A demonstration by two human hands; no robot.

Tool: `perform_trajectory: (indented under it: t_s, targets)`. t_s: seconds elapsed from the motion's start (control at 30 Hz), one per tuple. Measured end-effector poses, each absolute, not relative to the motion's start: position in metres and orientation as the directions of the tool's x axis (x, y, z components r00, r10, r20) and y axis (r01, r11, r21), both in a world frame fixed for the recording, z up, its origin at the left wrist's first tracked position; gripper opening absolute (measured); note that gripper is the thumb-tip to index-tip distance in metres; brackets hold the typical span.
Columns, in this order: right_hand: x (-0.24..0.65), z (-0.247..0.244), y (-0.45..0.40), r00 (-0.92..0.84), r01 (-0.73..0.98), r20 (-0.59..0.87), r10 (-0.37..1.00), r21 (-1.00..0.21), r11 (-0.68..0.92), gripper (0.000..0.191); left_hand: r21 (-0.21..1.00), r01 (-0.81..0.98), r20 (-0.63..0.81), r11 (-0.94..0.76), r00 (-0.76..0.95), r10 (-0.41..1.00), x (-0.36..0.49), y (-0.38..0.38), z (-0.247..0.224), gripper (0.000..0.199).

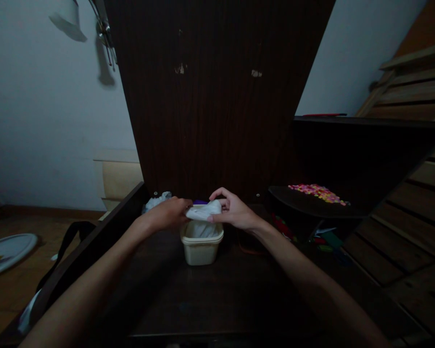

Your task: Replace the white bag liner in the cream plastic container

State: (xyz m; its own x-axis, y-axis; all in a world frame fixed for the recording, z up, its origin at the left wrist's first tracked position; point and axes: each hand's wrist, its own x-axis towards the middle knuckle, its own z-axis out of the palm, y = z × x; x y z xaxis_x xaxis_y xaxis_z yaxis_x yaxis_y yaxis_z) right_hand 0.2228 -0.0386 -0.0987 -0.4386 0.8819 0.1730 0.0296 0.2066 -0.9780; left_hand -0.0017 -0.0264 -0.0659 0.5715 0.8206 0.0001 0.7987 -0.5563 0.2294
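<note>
White bundle gripped over cream tub: handling and surroundings checked

Held at the centre of the frame, above the mouth of a cream tub (201, 253): one white bundle (205, 210), soft-looking, cloth or plastic not determinable. Left hand (172, 211) with fingers curled on the left end, tips partly hidden. Right hand (234, 210) with thumb against the near face and fingers bent behind, pinching the right end. Pale lining (203, 230) inside the tub; whether joined to the bundle, not possible to tell.

Handling, as judged: keep both ends pinched lightly, work with even tension, avoid pressing on the rim, since likely to tip the tub.

Surface: dark wood tabletop (159, 299), lower centre, dimly lit. Crumpled pale bag (157, 200) just beyond the left hand. Scuffed dark panel (217, 121) upright at upper centre.

Room: wall lamp (68, 21) at upper left; round white object (10, 251) on the floor at lower left; colourful small pieces (319, 193) on a curved shelf (293, 203) at right; slatted wood (416, 87) along the right edge
</note>
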Motion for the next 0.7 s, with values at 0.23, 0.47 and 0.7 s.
perform_trajectory:
  t_s: [0.23,0.47,0.7]
  targets:
    - [0.221,-0.112,-0.035,-0.467,0.191,0.303,0.831,-0.883,0.43,0.038,0.821,0.469,-0.062,-0.325,0.64,0.766,-0.018,0.001,-0.058,0.031]
    - [0.211,-0.116,-0.031,-0.371,0.176,0.346,0.862,-0.885,0.431,0.029,0.964,-0.267,0.049,0.016,0.233,0.971,0.007,0.011,-0.085,0.028]
    - [0.202,-0.114,-0.033,-0.301,0.164,0.398,0.867,-0.874,0.458,0.021,0.944,-0.301,0.185,-0.133,0.151,0.971,0.034,0.004,-0.111,0.052]
